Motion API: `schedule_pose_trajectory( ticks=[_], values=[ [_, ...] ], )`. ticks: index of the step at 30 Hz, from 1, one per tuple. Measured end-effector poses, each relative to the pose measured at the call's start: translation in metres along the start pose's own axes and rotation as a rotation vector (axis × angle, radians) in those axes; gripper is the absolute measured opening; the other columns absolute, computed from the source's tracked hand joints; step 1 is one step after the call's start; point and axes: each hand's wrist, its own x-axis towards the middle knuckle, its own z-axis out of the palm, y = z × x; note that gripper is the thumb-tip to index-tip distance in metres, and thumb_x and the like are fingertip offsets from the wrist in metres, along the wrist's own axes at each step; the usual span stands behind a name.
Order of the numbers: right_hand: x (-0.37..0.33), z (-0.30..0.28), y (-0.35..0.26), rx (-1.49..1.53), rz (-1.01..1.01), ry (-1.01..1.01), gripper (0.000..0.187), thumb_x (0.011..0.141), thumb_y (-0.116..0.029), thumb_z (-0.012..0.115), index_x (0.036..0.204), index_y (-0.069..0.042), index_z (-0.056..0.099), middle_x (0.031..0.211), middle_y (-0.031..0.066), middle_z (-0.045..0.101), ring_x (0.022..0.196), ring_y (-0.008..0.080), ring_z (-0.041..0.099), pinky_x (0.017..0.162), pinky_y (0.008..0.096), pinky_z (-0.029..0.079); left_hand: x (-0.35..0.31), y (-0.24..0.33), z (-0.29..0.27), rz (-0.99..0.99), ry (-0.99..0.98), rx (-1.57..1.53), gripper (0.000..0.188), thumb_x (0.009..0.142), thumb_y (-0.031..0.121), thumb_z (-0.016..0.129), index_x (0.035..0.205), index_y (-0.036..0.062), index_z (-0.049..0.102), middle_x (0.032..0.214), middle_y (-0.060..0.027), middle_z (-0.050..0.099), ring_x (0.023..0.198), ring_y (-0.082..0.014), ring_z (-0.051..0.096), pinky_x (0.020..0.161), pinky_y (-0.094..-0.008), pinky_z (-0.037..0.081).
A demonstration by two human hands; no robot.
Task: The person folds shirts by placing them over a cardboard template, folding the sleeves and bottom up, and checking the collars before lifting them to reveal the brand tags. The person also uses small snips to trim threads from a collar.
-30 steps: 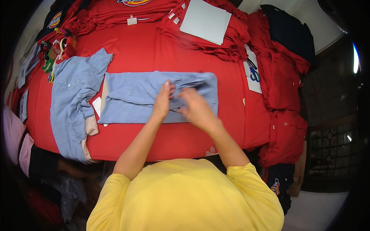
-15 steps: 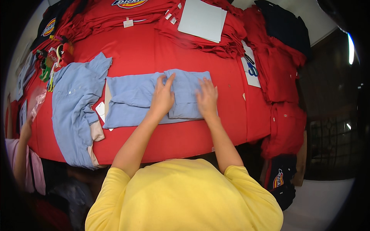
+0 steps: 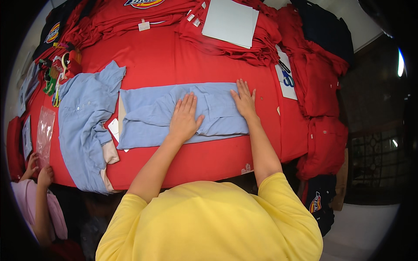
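A light blue shirt (image 3: 148, 104) lies folded into a long strip across the red-covered table (image 3: 174, 52). On its middle my left hand (image 3: 185, 118) rests flat, fingers stretched out. Over its right end my right hand (image 3: 244, 100) lies with fingers spread, the fingertips near the far corner. Beige card (image 3: 121, 111) shows along the strip's left edge. Next to that edge is a white tag (image 3: 114, 129), partly covered. To the left a second light blue shirt (image 3: 85, 126) lies loosely crumpled, with buttons facing up and pale fabric showing at its lower right.
Red garments (image 3: 230, 32) are stacked at the back, white sheets (image 3: 230, 22) on top. Scissors (image 3: 287, 78) lie on a white card at right, beside more red piles (image 3: 320, 82). Scissors and tools (image 3: 61, 71) sit far left. A co-worker's hands (image 3: 41, 174) hold a clear bag (image 3: 45, 135).
The right part of the blue shirt now lies flatter and reaches further right. My right hand moved right, and both hands flattened. The co-worker's bag came down onto the table.
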Motion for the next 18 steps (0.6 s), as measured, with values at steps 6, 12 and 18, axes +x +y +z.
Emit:
schedule_pose_trajectory(
  ticks=[6,12,18],
  values=[
    [-0.048,-0.033,-0.003,0.266,0.1,0.19,0.041,0.091,-0.024,0.058,0.126,-0.004,0.054,0.123,0.0172,0.053,0.116,0.0322,0.049,0.101,0.0445,0.037,0.008,-0.008,-0.01,-0.103,0.125,-0.316,0.052,0.087,0.026,0.062,0.131,0.0,0.049,0.134,-0.0205,0.048,0.123,-0.0343,0.047,0.104,-0.045,0.037],
    [-0.098,-0.029,-0.09,0.333,-0.426,0.173,0.021,0.078,-0.013,0.07,0.097,-0.006,0.066,0.09,0.0094,0.058,0.088,0.0254,0.053,0.081,0.0378,0.041,0.07,-0.002,-0.013,-0.203,0.264,-0.239,0.033,0.087,0.019,0.063,0.117,0.0045,0.059,0.11,-0.0176,0.06,0.101,-0.0368,0.058,0.085,-0.0437,0.048],
    [-0.121,-0.031,-0.107,0.221,-0.493,0.134,0.022,0.08,-0.013,0.065,0.102,-0.01,0.065,0.096,0.0068,0.059,0.096,0.0255,0.052,0.084,0.039,0.037,0.104,0.01,-0.033,-0.209,0.139,-0.384,0.023,0.087,0.026,0.064,0.094,0.0035,0.068,0.092,-0.0144,0.065,0.085,-0.0349,0.063,0.074,-0.0426,0.049]
  ],
)
